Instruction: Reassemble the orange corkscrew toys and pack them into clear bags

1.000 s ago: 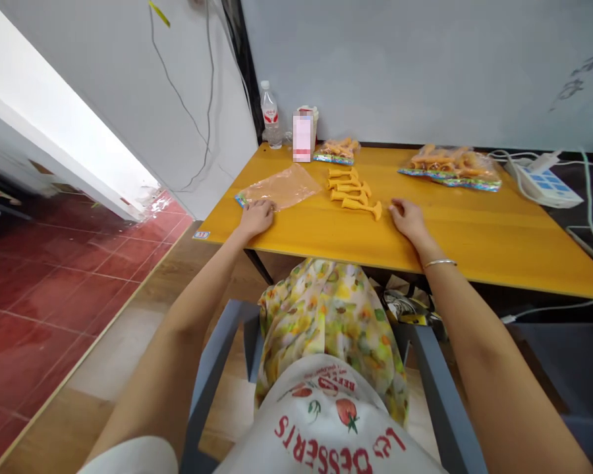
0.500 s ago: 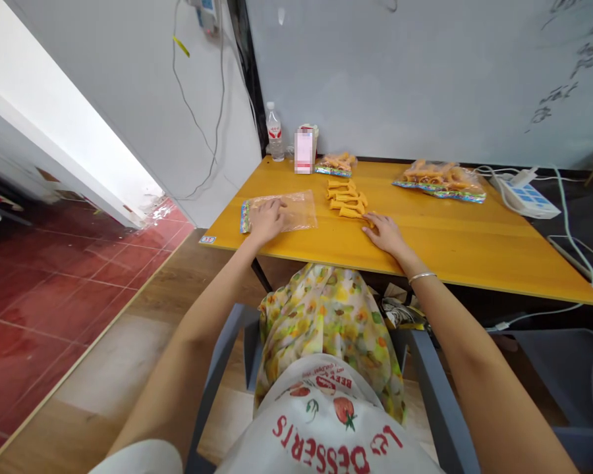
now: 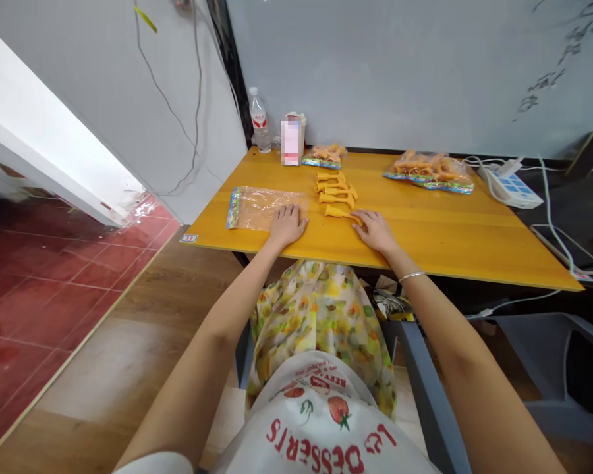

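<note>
A clear plastic bag (image 3: 257, 207) with a colourful header lies flat on the table, header end to the left. Over its right end my left hand (image 3: 287, 225) rests palm down, fingers stretched out and holding nothing. My right hand (image 3: 374, 232) has its fingers closed on the head end of an orange toy hammer (image 3: 337, 212), which lies on the tabletop with its handle pointing left. Just behind it, several more orange toy hammers (image 3: 335, 197) lie side by side in a loose row.
Filled bags of orange pieces lie at the back, a smaller bag (image 3: 325, 156) and a larger bag (image 3: 427, 172). A water bottle (image 3: 260, 125), a phone (image 3: 291, 143) against a cup and a power strip (image 3: 511, 184) with cables stand along the wall. The yellow table's front edge (image 3: 449, 273) is near me.
My left hand has slid right across the bag to its far end. The nearest hammer now lies apart from the others, closer to me, with my right hand on it. The view has shifted slightly.
</note>
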`<state>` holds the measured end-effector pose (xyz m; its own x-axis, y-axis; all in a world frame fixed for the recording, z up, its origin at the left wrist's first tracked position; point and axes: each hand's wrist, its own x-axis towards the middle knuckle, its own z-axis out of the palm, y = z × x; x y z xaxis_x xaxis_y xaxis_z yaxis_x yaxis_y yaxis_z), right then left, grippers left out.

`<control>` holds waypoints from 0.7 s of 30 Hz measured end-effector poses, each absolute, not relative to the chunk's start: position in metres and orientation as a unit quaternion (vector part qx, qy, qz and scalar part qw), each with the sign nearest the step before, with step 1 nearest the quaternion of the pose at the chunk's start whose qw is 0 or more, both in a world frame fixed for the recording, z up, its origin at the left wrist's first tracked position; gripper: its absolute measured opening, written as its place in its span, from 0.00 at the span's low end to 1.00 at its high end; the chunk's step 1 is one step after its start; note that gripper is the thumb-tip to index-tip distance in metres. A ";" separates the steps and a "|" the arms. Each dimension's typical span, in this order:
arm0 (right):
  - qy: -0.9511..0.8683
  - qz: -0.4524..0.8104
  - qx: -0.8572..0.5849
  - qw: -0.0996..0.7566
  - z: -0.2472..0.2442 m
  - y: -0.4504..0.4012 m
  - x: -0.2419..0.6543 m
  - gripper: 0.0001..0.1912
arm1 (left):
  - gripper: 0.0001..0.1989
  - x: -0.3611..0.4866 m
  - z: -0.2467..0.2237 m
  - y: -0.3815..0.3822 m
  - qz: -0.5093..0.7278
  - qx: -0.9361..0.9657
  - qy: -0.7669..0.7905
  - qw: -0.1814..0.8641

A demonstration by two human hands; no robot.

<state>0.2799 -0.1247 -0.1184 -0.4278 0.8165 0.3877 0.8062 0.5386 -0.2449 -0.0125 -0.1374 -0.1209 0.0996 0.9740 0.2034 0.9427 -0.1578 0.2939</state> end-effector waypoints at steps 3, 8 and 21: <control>-0.844 0.008 -0.483 0.233 -0.117 -0.126 0.279 0.24 | 0.29 -0.013 -0.121 -0.139 0.180 0.741 0.645 0.038; -0.842 0.004 -0.488 0.230 -0.116 -0.128 0.278 0.24 | 0.28 -0.011 -0.120 -0.140 0.196 0.746 0.635 0.040; -0.838 -0.013 -0.498 0.220 -0.115 -0.129 0.277 0.26 | 0.25 -0.010 -0.116 -0.145 0.196 0.748 0.634 0.017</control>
